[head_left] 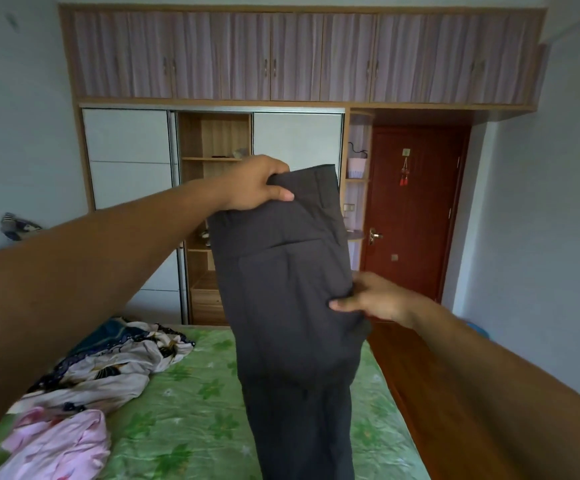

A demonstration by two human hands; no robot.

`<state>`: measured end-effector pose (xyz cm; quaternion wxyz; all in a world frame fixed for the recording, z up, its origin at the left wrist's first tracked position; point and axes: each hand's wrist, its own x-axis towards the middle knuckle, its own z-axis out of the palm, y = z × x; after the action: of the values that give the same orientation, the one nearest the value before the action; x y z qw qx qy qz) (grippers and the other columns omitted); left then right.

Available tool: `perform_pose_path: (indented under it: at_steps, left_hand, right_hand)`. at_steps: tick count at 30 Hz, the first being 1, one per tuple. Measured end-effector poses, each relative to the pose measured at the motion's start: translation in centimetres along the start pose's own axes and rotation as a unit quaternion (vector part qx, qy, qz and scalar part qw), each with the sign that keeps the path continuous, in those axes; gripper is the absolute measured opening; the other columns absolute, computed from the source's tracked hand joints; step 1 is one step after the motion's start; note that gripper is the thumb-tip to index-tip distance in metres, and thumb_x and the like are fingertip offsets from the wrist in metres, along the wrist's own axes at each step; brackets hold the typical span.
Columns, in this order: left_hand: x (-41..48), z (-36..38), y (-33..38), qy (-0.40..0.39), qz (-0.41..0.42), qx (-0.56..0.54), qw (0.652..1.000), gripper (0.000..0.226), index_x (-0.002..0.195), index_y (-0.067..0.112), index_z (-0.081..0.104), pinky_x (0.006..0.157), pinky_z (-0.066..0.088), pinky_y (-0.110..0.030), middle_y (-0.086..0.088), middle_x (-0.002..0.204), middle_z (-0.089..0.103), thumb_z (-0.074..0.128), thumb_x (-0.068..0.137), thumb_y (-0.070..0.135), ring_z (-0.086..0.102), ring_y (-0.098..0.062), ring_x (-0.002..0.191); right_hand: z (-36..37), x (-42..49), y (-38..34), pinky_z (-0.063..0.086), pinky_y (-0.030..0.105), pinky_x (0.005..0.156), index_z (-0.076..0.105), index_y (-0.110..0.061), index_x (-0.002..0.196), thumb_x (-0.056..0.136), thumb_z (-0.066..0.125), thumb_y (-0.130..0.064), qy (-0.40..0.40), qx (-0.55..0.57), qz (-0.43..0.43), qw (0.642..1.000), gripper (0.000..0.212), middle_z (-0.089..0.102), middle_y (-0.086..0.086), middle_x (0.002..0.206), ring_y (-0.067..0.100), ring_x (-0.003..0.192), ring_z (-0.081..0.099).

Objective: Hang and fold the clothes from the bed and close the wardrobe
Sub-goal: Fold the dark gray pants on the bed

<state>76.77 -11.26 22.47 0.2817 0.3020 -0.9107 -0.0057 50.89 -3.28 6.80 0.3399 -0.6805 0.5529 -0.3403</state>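
Dark grey trousers (288,306) hang in the air over the bed, legs dropping down out of view. My left hand (257,183) grips the waistband at its top left corner. Lower down, my right hand (371,297) pinches the right edge of the trousers near the seat. On the green flowered bed (191,410) lie a cream and navy patterned garment (108,365) and a pink garment (60,445) at the left. Behind stands the wardrobe (212,216), its sliding doors parted so the middle shelves show.
A dark red room door (416,209) stands shut to the right of the wardrobe. Upper cabinets (295,57) run along the top. A wooden bed frame (420,375) edges the bed on the right, with floor beyond it.
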Motion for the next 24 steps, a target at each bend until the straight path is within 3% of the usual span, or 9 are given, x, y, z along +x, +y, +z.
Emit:
perform_pose_path:
  at_steps: [3, 6, 8, 10, 12, 14, 17, 20, 24]
  left_hand:
    - [0.2, -2.2, -0.8, 0.024, 0.000, -0.003, 1.000, 0.024, 0.110, 0.008, 0.069, 0.073, 0.050, -0.019, 0.001, 0.096, 0.069, 0.069, 0.093, 0.026, 0.064, 0.002, 0.082]
    - [0.2, -3.5, -1.2, 0.040, -0.007, 0.014, 0.999, 0.027, 0.114, 0.006, 0.068, 0.062, 0.043, 0.000, 0.003, 0.096, 0.068, 0.068, 0.094, 0.024, 0.060, 0.016, 0.076]
    - [0.1, -4.2, -1.5, 0.049, -0.014, 0.017, 0.999, 0.025, 0.115, 0.010, 0.068, 0.062, 0.043, 0.000, 0.010, 0.095, 0.066, 0.068, 0.094, 0.025, 0.059, 0.018, 0.077]
    - [-0.2, -4.8, -1.5, 0.054, -0.020, 0.024, 0.998, 0.023, 0.114, 0.015, 0.068, 0.065, 0.044, -0.004, 0.011, 0.097, 0.067, 0.068, 0.094, 0.027, 0.061, 0.014, 0.081]
    - [-0.7, -5.2, -1.4, 0.059, -0.021, 0.025, 0.998, 0.017, 0.111, 0.023, 0.067, 0.066, 0.043, -0.001, 0.016, 0.096, 0.066, 0.068, 0.094, 0.027, 0.060, 0.016, 0.082]
    - [-1.3, -5.5, -1.1, 0.064, -0.022, 0.029, 0.997, 0.015, 0.107, 0.033, 0.063, 0.065, 0.041, 0.000, 0.023, 0.092, 0.062, 0.067, 0.094, 0.026, 0.057, 0.022, 0.080]
    - [-2.2, -6.2, -0.5, 0.067, -0.033, 0.045, 0.996, 0.016, 0.107, 0.035, 0.060, 0.071, 0.039, -0.009, 0.026, 0.091, 0.060, 0.066, 0.095, 0.027, 0.057, 0.016, 0.081]
    - [-2.8, -6.7, -0.4, 0.064, -0.046, 0.057, 0.995, 0.013, 0.107, 0.031, 0.062, 0.072, 0.041, -0.015, 0.022, 0.091, 0.060, 0.066, 0.095, 0.028, 0.057, 0.006, 0.084]
    - [-3.6, -6.6, -0.4, 0.058, -0.063, 0.064, 0.994, 0.012, 0.106, 0.030, 0.063, 0.074, 0.043, -0.018, 0.019, 0.092, 0.062, 0.067, 0.094, 0.028, 0.058, 0.002, 0.085]
  right_hand:
    - [1.3, -0.4, 4.2, 0.059, 0.038, 0.085, 0.063, -0.008, 0.124, 0.097, 0.066, -0.012, 0.036, -0.042, 0.086, 0.995, 0.027, 0.068, 0.013, 0.121, 0.033, 0.109, 0.066]
    - [1.8, -0.7, 5.5, 0.061, 0.041, 0.078, 0.061, -0.017, 0.126, 0.099, 0.062, -0.039, 0.082, -0.019, 0.119, 0.989, 0.034, 0.068, 0.007, 0.104, 0.022, 0.084, 0.067]
    - [1.9, -0.9, 6.0, 0.062, 0.038, 0.072, 0.063, -0.022, 0.120, 0.092, 0.062, -0.059, 0.080, 0.021, 0.140, 0.987, 0.046, 0.069, 0.011, 0.096, 0.025, 0.083, 0.070]
    - [2.5, -0.8, 6.4, 0.062, 0.044, 0.080, 0.063, -0.025, 0.119, 0.088, 0.061, -0.068, 0.056, 0.157, 0.134, 0.977, 0.053, 0.074, 0.014, 0.104, 0.028, 0.093, 0.074]
    - [3.5, -0.1, 6.6, 0.056, 0.049, 0.094, 0.064, -0.025, 0.121, 0.091, 0.059, -0.062, 0.063, 0.302, 0.099, 0.946, 0.048, 0.075, 0.015, 0.110, 0.028, 0.103, 0.073]
    - [4.7, 0.9, 6.7, 0.056, 0.045, 0.093, 0.067, -0.016, 0.121, 0.096, 0.062, -0.046, 0.125, 0.389, 0.081, 0.909, 0.039, 0.075, 0.014, 0.107, 0.028, 0.103, 0.072]
    - [6.3, 1.8, 7.2, 0.056, 0.039, 0.078, 0.068, -0.012, 0.115, 0.099, 0.063, -0.025, 0.174, 0.421, 0.099, 0.885, 0.021, 0.069, 0.012, 0.104, 0.025, 0.095, 0.068]
    - [7.8, 2.0, 7.4, 0.055, 0.043, 0.087, 0.066, -0.023, 0.118, 0.096, 0.064, -0.045, 0.099, 0.416, 0.130, 0.895, 0.031, 0.075, 0.010, 0.112, 0.029, 0.107, 0.069]
    - [8.8, 1.9, 6.9, 0.055, 0.042, 0.082, 0.064, -0.025, 0.121, 0.097, 0.062, -0.047, 0.060, 0.446, 0.123, 0.885, 0.033, 0.074, 0.013, 0.116, 0.031, 0.107, 0.071]
